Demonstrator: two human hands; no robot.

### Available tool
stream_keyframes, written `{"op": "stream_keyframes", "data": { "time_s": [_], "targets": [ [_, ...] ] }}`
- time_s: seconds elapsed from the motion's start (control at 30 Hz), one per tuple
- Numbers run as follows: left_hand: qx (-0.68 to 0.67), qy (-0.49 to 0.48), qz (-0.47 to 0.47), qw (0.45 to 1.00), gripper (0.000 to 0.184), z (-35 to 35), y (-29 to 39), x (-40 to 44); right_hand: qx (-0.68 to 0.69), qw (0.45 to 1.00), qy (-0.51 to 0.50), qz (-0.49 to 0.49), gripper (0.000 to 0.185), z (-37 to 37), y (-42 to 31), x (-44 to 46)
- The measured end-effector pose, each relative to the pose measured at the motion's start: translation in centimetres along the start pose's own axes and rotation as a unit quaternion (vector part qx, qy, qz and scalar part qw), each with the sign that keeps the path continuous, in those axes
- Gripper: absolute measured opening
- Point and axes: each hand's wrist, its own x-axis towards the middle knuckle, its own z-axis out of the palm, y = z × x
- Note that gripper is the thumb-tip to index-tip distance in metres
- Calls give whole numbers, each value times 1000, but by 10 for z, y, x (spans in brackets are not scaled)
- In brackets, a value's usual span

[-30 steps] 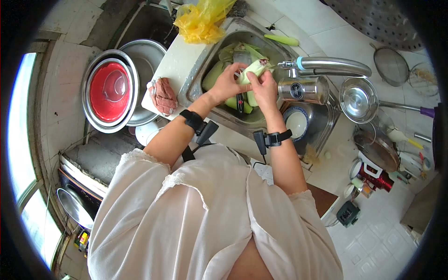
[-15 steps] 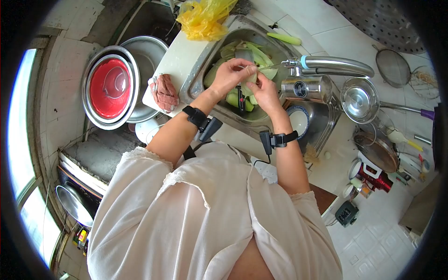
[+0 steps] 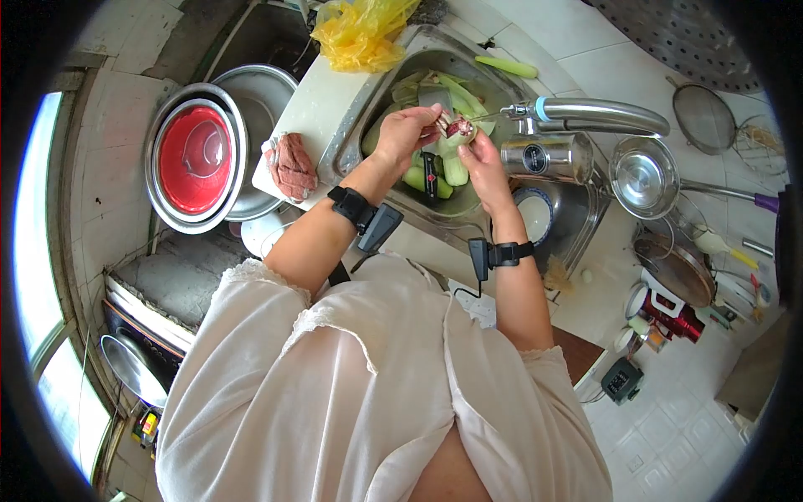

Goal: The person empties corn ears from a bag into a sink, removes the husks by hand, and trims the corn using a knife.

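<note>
A pale green ear of corn (image 3: 454,161) in its husk is tilted over the sink, with a reddish tuft of silk (image 3: 459,128) at its upper end. My right hand (image 3: 488,174) is closed around the side of the ear. At the tuft, my left hand (image 3: 407,134) is pinched, with reddish strands at its fingertips. Beneath my hands, green husk leaves (image 3: 468,99) lie in the sink basin (image 3: 355,142). A black-handled tool (image 3: 430,175) with a red spot rests among the greens; its working end is hard to make out.
The faucet (image 3: 602,113) reaches in from the right above a steel canister (image 3: 548,159). A blue-rimmed bowl (image 3: 535,213) sits in the second basin. On the left counter are a reddish cloth (image 3: 293,167) and a yellow plastic bag (image 3: 360,35), with a red basin (image 3: 196,159) beyond.
My hands have moved slightly apart. The reddish tuft and pale body of the ear now show between them, where the fingers and a pale leaf covered them before.
</note>
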Motion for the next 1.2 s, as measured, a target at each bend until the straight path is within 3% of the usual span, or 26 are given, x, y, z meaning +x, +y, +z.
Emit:
{"op": "stream_keyframes", "data": {
  "time_s": [0.07, 0.13, 0.27, 0.33, 0.43, 0.57, 0.63, 0.73, 0.77, 0.83, 1.0, 1.07, 1.13, 1.2],
  "targets": [
    [-8, 7, -4, 1000, 21, 2, -1, -2, -41, 999, 31, 6, 49, -2, 4, 3],
    [-66, -15, -40, 997, 23, 2, 0, -3, 45, 995, 82, 47, 51, -6, 10, 8],
    [-117, -42, -40, 991, 24, 3, -1, 3, 113, 990, 80, 40, 58, -1, 5, 12],
    [-120, -21, -45, 992, 24, 1, 0, 8, 32, 991, 116, 52, 55, 12, -25, 4],
    [-113, -42, -54, 991, 24, 1, 0, 11, -37, 993, 103, 43, 54, 7, -14, 12],
    [-111, -35, -34, 993, 24, 8, 1, 11, -63, 988, 134, 35, 50, 6, -5, 19],
    [111, -30, 67, 991, 22, 19, 9, 3, -95, 985, 145, -24, 50, 9, 0, 20],
    [175, -52, 131, 974, 20, 14, 0, 17, -108, 983, 144, -30, 49, 8, 5, 21],
    [234, -8, 147, 961, 16, 12, -2, 22, -108, 983, 144, -30, 49, 6, 6, 21],
    [184, -11, 126, 975, 15, 9, -1, 26, -24, 985, 171, 5, 48, 5, 3, 18],
    [101, -23, 93, 990, 14, 3, -5, 26, -75, 982, 171, 1, 46, -6, 4, 17],
    [191, -2, 121, 974, 13, 5, -4, 20, -71, 983, 167, 8, 43, -12, 11, 18],
    [228, -14, 167, 959, 12, 6, -3, 18, -206, 965, 160, -16, 44, -18, 17, 22],
    [264, -27, 210, 941, 12, 4, -2, 19, -217, 962, 164, -1, 44, -20, 19, 20]
  ]
}}
